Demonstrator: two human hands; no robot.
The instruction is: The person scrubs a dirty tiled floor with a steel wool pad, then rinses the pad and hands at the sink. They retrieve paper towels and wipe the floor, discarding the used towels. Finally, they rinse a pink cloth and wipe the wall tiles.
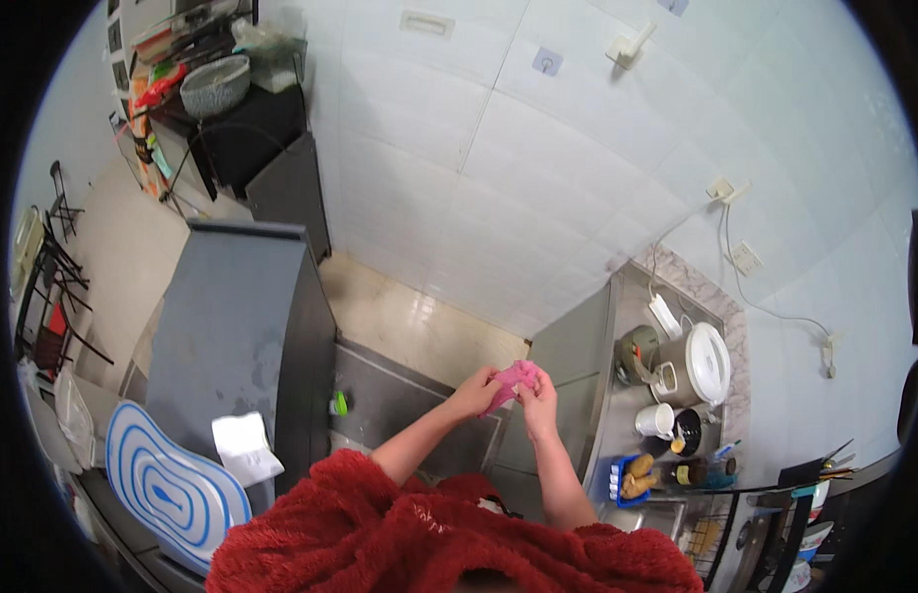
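A pink cloth (508,387) is bunched between my two hands, held out in front of me above the floor. My left hand (474,391) pinches its lower left side. At its right side my right hand (537,393) grips the gathered part, with the thumb lying over it. Folds and fingers hide part of the cloth. Both forearms are bare below red fleece sleeves.
A grey cabinet (222,311) stands at left, bearing a white paper (244,447) and a blue-and-white patterned mat (170,485). The steel counter (611,415) at right holds a white lidded cooker (703,363), a white mug (655,421) and a blue basket (617,482) of potatoes.
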